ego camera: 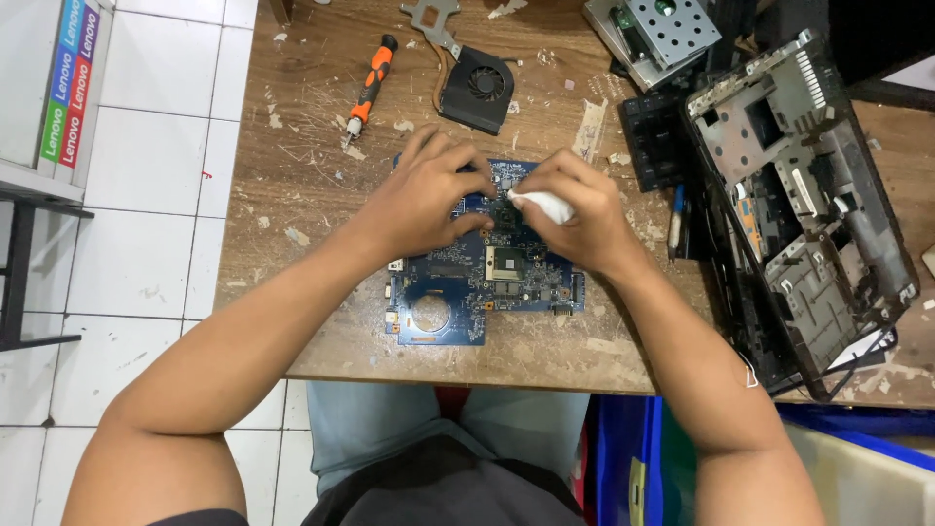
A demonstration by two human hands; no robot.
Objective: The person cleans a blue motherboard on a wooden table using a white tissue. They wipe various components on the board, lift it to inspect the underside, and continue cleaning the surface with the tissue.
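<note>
Both hands work the blue motherboard (487, 282): left hand (424, 200) presses it flat, grip apart; right hand (575, 219) grip is clamped on a white tissue (543, 205). Hard rubbing could, I think, break small parts.

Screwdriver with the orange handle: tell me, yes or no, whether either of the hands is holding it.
No. The screwdriver lies alone on the wooden table, beyond both hands, which are on the blue circuit board.

Board (484, 292) lies at frame centre on the table (312, 195), both hands on its upper half. Screwdriver (368, 90) at upper left; fan (476, 86) above the board; drive (654, 34) at upper right; laptop base (799, 209) at right.
</note>
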